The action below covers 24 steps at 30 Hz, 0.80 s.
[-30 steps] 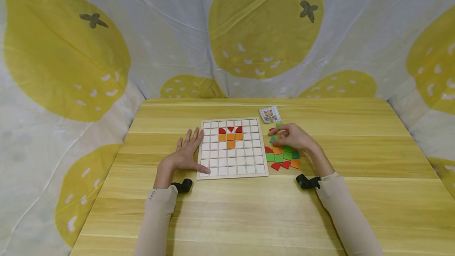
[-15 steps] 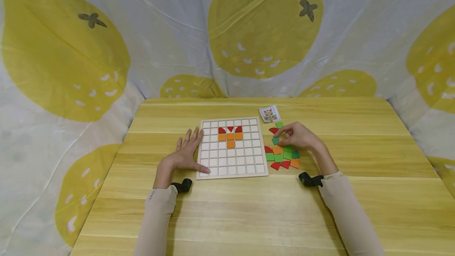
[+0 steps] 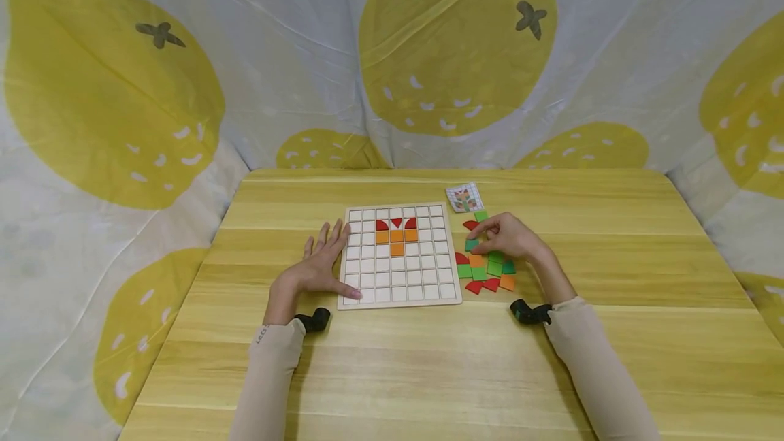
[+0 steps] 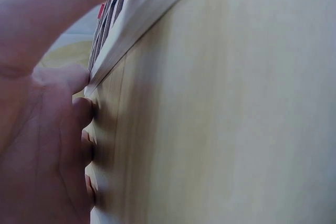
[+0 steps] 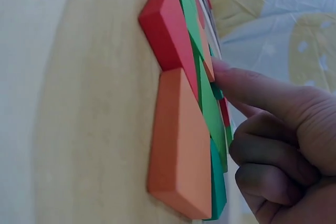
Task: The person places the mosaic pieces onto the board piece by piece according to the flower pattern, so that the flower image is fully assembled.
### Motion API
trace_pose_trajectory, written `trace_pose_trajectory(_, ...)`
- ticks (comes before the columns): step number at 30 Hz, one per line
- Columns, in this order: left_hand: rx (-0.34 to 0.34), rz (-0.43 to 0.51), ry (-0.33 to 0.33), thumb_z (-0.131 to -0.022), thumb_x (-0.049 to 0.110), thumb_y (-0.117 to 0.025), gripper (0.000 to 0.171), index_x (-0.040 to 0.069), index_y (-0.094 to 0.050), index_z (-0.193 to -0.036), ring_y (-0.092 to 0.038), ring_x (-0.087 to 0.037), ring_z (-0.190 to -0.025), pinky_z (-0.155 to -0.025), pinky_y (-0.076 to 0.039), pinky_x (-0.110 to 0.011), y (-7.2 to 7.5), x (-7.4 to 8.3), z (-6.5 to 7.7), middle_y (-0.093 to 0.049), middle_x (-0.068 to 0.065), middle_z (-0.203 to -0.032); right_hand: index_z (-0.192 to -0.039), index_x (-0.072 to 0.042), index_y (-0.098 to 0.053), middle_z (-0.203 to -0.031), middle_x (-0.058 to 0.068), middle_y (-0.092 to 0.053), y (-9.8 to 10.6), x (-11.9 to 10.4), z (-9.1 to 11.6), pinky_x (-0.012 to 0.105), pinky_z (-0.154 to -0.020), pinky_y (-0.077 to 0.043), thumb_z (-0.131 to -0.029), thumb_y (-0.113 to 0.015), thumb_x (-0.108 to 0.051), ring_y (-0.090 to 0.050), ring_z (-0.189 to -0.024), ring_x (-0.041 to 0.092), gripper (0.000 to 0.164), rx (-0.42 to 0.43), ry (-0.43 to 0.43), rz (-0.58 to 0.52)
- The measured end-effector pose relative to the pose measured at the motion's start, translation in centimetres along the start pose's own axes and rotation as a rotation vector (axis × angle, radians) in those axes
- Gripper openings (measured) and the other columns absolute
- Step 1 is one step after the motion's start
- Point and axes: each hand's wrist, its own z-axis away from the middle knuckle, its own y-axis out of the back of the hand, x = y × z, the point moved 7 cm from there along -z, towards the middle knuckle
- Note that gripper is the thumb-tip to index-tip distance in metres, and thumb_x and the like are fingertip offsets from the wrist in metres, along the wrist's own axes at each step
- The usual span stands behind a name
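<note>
Because the left hand (image 3: pixel 318 271) lies with its fingers spread along the left edge of the white grid board (image 3: pixel 399 278), and its thumb rests on the near left corner, I suppose it is there to stop the board from sliding. It has hold of nothing; in the left wrist view I see the thumb reaching over the rim.

The right hand (image 3: pixel 511 235) is nearly closed. As I judge it, thumb and forefinger pinch the teal tile (image 3: pixel 471 246), to the right of the board and apart from it, while the other fingers are folded inward, perhaps so that they disturb no neighbour.

The loose tiles (image 3: pixel 478 273) lie on the table (image 3: pixel 422 359) at the board's right side, which I find practical for this hand. The printed card (image 3: pixel 463 197) lies near the far right corner, probably to be easily seen. On the grid, a red triangle (image 3: pixel 397 222) sits between two curved red tiles (image 3: pixel 411 224), above a row of three orange tiles (image 3: pixel 382 237) and a single one (image 3: pixel 397 249) under the middle.
</note>
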Motion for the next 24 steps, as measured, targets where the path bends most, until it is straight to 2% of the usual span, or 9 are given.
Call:
trace_pose_trajectory(5, 0.009, 0.009, 0.002, -0.072, 0.050, -0.093, 0.143, 0.007, 0.007, -0.166, 0.024, -0.042, -0.158, -0.124, 0.015, -0.068, 0.1, 0.0, -0.1, 0.020, -0.017, -0.173, -0.110, -0.004, -0.078, -0.057, -0.007, -0.025, -0.1, -0.4, -0.1, 0.025, -0.054, -0.025, -0.087, -0.084, -0.018, -0.023, -0.051, 0.010, 0.027, 0.017, -0.015, -0.015)
trace_pose_trajectory(9, 0.004, 0.012, 0.010, -0.072, 0.051, -0.093, 0.144, 0.008, 0.006, -0.166, 0.024, -0.041, -0.158, -0.124, 0.016, -0.067, 0.0, -0.1, 0.0, 0.020, -0.016, -0.173, -0.112, -0.004, -0.078, -0.058, -0.008, -0.021, -0.7, -1.7, -0.1, 0.025, -0.055, -0.024, -0.087, -0.085, -0.019, -0.021, -0.054, 0.010, 0.030, 0.026, 0.009, -0.042)
trace_pose_trajectory(13, 0.000, 0.014, 0.010, -0.072, 0.051, -0.092, 0.144, 0.007, 0.007, -0.166, 0.025, -0.042, -0.158, -0.124, 0.016, -0.067, -0.1, -0.2, 0.1, 0.021, -0.017, -0.172, -0.109, -0.005, -0.079, -0.057, -0.007, -0.022, -2.2, -3.5, -0.6, 0.024, -0.053, -0.025, -0.087, -0.085, -0.019, -0.021, -0.053, 0.010, 0.027, 0.009, 0.040, -0.072)
trace_pose_trajectory(19, 0.002, 0.017, 0.001, -0.072, 0.051, -0.092, 0.143, 0.007, 0.007, -0.166, 0.025, -0.042, -0.158, -0.124, 0.016, -0.068, 0.0, -0.1, 0.1, 0.021, -0.017, -0.172, -0.104, -0.011, -0.081, -0.056, -0.007, -0.024, -4.7, -5.9, -2.4, 0.023, -0.052, -0.024, -0.086, -0.086, -0.019, -0.021, -0.052, 0.011, 0.021, 0.017, 0.083, -0.026)
trace_pose_trajectory(24, -0.003, 0.016, 0.000, -0.072, 0.050, -0.092, 0.143, 0.007, 0.007, -0.166, 0.026, -0.041, -0.158, -0.123, 0.017, -0.068, -0.1, -0.1, 0.0, 0.021, -0.017, -0.172, -0.102, -0.007, -0.081, -0.054, -0.005, -0.027, -6.3, -7.1, -3.5, 0.025, -0.054, -0.024, -0.085, -0.086, -0.015, -0.022, -0.053, 0.013, 0.020, 0.004, 0.104, -0.031)
